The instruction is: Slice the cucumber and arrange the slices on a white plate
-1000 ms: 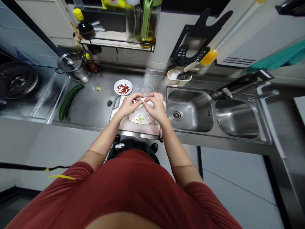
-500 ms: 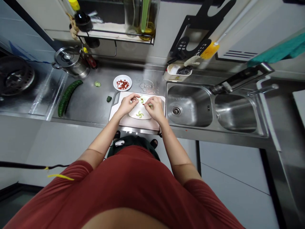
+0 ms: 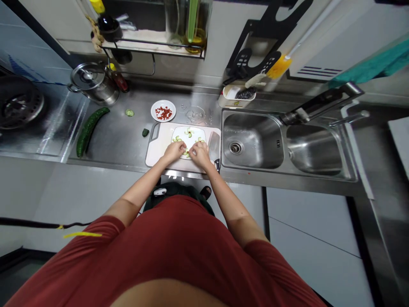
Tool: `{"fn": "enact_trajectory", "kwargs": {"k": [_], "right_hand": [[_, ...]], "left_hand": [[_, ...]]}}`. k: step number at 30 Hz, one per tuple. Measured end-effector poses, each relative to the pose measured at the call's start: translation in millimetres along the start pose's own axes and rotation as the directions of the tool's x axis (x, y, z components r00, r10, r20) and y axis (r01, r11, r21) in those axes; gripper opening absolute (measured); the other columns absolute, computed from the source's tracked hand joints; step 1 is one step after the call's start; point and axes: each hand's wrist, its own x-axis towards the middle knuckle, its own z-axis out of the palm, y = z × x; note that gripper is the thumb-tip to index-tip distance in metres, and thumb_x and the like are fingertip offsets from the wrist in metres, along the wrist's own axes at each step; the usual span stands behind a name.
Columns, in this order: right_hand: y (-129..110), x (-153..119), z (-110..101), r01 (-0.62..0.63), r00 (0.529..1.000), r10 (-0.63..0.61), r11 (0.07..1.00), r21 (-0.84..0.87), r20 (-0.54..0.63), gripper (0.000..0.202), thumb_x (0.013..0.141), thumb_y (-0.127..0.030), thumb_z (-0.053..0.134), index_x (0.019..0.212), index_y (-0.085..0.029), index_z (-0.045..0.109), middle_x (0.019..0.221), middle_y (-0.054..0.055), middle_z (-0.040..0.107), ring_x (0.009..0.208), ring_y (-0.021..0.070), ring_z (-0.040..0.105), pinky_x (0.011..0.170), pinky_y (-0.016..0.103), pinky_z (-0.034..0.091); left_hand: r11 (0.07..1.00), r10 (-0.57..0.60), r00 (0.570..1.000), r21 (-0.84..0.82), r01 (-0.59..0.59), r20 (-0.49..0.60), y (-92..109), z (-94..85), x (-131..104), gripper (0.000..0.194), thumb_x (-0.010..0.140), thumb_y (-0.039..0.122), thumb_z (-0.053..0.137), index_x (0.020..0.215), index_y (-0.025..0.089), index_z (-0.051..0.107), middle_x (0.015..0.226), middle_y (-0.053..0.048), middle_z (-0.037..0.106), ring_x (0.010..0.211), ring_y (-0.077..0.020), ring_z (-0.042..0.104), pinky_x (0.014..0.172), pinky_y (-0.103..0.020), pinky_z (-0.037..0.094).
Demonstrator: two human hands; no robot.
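A white squarish plate (image 3: 194,132) rests on a pale cutting board (image 3: 153,155). Thin cucumber slices (image 3: 189,132) lie on it in small pinwheel clusters near its edges. At the near edge of the plate, my left hand (image 3: 174,152) has thumb and finger pinched by the nearest cluster; whatever is in them is too small to make out. Just opposite, my right hand (image 3: 200,154) pinches a small red piece (image 3: 188,152) over the same cluster, partly hiding it. Behind the board, a round white plate (image 3: 163,102) holds several chopped red pieces.
A knife (image 3: 213,141) lies on the board's right side, its black handle toward me. Left are a whole cucumber (image 3: 91,128), cucumber rounds (image 3: 129,112), a cucumber end (image 3: 145,132) and a steel pot (image 3: 92,83). A double sink (image 3: 255,140) adjoins on the right.
Both hands have moved from the far cluster toward me, to the near one. The far cluster now shows red at its middle, and the side clusters and knife are uncovered.
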Motion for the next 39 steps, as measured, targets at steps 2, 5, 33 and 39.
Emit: {"fn": "enact_trajectory", "kwargs": {"k": [2, 5, 33, 39], "right_hand": [[-0.7, -0.1, 2.7, 0.004, 1.0, -0.003, 1.0, -0.027, 0.01, 0.017, 0.09, -0.028, 0.054, 0.087, -0.02, 0.068, 0.11, 0.01, 0.058, 0.113, 0.0298, 0.04, 0.1, 0.045, 0.031], [-1.6, -0.1, 4.8, 0.006, 1.0, -0.004, 0.998, -0.061, 0.028, 0.018, 0.091, -0.028, 0.052, 0.088, -0.019, 0.068, 0.112, 0.011, 0.057, 0.113, 0.03, 0.04, 0.1, 0.045, 0.031], [2.8, 0.7, 5.9, -0.047, 0.999, 0.046, 0.998, -0.043, -0.029, 0.014, 0.088, -0.026, 0.054, 0.091, -0.019, 0.067, 0.109, 0.012, 0.055, 0.115, 0.0311, 0.038, 0.1, 0.046, 0.033], [0.4, 1.3, 6.6, -0.053, 0.998, 0.052, 0.998, -0.032, -0.024, 0.013, 0.087, -0.029, 0.057, 0.089, -0.02, 0.066, 0.11, 0.011, 0.055, 0.116, 0.0318, 0.038, 0.101, 0.046, 0.032]], "left_hand": [[1.0, 0.003, 1.0, 0.028, -0.003, 0.005, -0.3, 3.4, 0.7, 0.019, 0.081, 0.018, 0.056, 0.094, 0.019, 0.069, 0.088, -0.004, 0.071, 0.081, -0.0176, 0.062, 0.076, -0.027, 0.045], [0.999, -0.007, 1.0, 0.048, 0.007, 0.007, -1.1, 7.6, 1.7, 0.019, 0.081, 0.018, 0.056, 0.094, 0.019, 0.069, 0.087, -0.005, 0.07, 0.081, -0.0179, 0.061, 0.075, -0.027, 0.046], [0.992, -0.08, 0.997, 0.099, 0.081, -0.006, 4.1, 11.4, 5.8, 0.015, 0.082, 0.02, 0.057, 0.092, 0.021, 0.068, 0.093, -0.006, 0.07, 0.09, -0.021, 0.062, 0.08, -0.03, 0.046], [0.993, -0.076, 0.997, 0.095, 0.076, 0.001, 5.0, 11.9, 6.1, 0.013, 0.08, 0.022, 0.061, 0.09, 0.021, 0.068, 0.091, -0.006, 0.07, 0.089, -0.021, 0.062, 0.078, -0.03, 0.045]]}}
